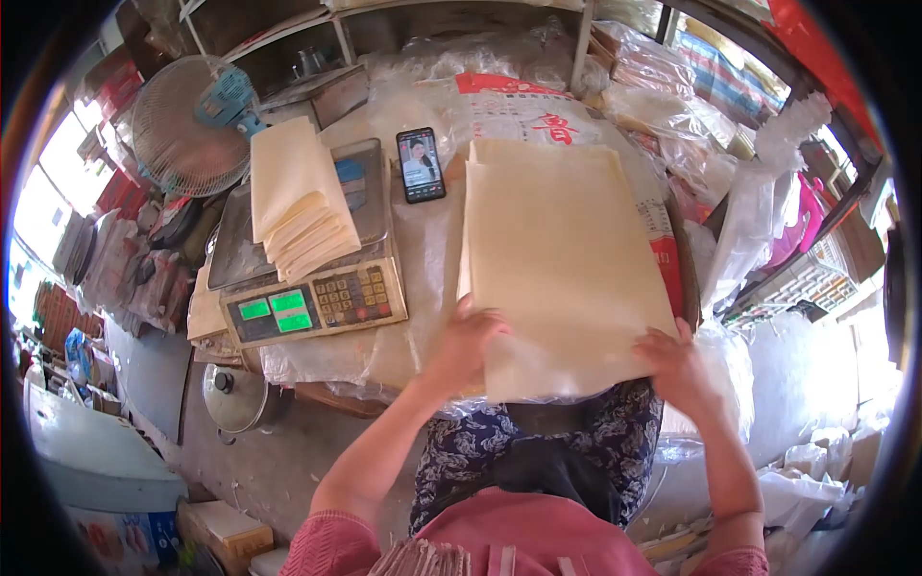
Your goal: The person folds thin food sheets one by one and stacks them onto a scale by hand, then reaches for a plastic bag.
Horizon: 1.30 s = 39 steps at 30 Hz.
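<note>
A stack of thin, cream-coloured sheets (pixel 567 250) lies on the plastic-covered table in front of me, its near edge reaching the table's front. My left hand (pixel 466 344) is at the near left edge, fingers bent over the sheet and slightly blurred. At the near right corner, my right hand (pixel 678 365) has its thumb and fingers closed on the edge. The undersides of both grips are hidden. Left of the stack, a folded bundle of similar cream sheets (pixel 300 202) rests on a digital scale (pixel 360 293) with lit green displays.
Between scale and stack lies a phone (pixel 421 165) with its screen on. A fan (pixel 192 125) stands at the back left. Behind the stack is a red-and-white printed sack (pixel 519 106). Plastic bags (pixel 754 211) crowd the right side, and a lidded pot (pixel 233 396) sits below the table.
</note>
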Each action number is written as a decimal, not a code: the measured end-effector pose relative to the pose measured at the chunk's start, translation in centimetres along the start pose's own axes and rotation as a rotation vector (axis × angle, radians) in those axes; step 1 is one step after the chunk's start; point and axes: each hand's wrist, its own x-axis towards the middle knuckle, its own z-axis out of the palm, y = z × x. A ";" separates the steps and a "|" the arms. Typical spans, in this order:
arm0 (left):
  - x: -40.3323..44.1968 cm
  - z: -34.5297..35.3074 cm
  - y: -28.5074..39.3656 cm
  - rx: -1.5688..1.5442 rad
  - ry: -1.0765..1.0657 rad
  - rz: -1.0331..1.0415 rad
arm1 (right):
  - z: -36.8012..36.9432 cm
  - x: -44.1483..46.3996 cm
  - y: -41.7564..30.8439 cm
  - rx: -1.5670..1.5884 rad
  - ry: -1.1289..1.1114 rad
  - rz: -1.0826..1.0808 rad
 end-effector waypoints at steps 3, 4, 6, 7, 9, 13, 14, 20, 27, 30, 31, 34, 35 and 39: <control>-1.0 -2.0 0.3 -0.193 0.087 -0.281 | -6.3 -0.8 1.8 0.346 -0.273 0.450; -1.4 -3.0 0.7 -0.303 0.101 -0.398 | -6.1 -2.1 3.5 0.672 -0.117 0.446; -0.9 -3.3 1.2 -0.453 0.182 -0.501 | -6.7 -2.9 4.7 1.145 0.154 0.449; -0.6 -3.2 1.4 -0.492 0.253 -0.487 | -6.1 -1.5 4.1 1.251 0.293 0.295; 0.5 -3.3 1.4 -0.473 0.294 -0.526 | -4.5 0.9 3.2 1.204 0.273 0.475; 4.7 -2.8 1.7 -0.113 0.480 -0.371 | 2.3 5.7 6.7 1.040 0.389 0.610; 5.6 -2.4 2.0 0.009 0.598 -0.232 | 3.4 7.0 7.3 0.939 0.369 0.664; 4.8 1.0 2.0 0.369 -0.165 -0.160 | 5.4 10.2 8.3 0.478 0.299 0.705; 3.7 2.7 1.1 0.415 -0.052 -0.098 | 6.1 8.0 3.2 0.034 0.287 0.329; 3.4 2.3 0.2 0.426 -0.007 -0.021 | 9.2 7.3 2.6 -0.069 0.074 0.220; 3.6 1.6 -0.5 0.421 -0.026 0.022 | 8.8 7.3 2.5 -0.052 0.070 0.222; 3.5 -0.9 -1.3 0.428 -0.138 -0.044 | 7.5 7.6 1.2 0.127 0.071 0.260; 3.6 -1.8 -0.9 0.434 -0.178 -0.096 | 6.2 8.3 0.1 0.205 0.077 0.275; 4.0 -3.6 3.9 0.222 0.080 0.029 | 1.0 10.7 -7.1 0.297 0.081 0.023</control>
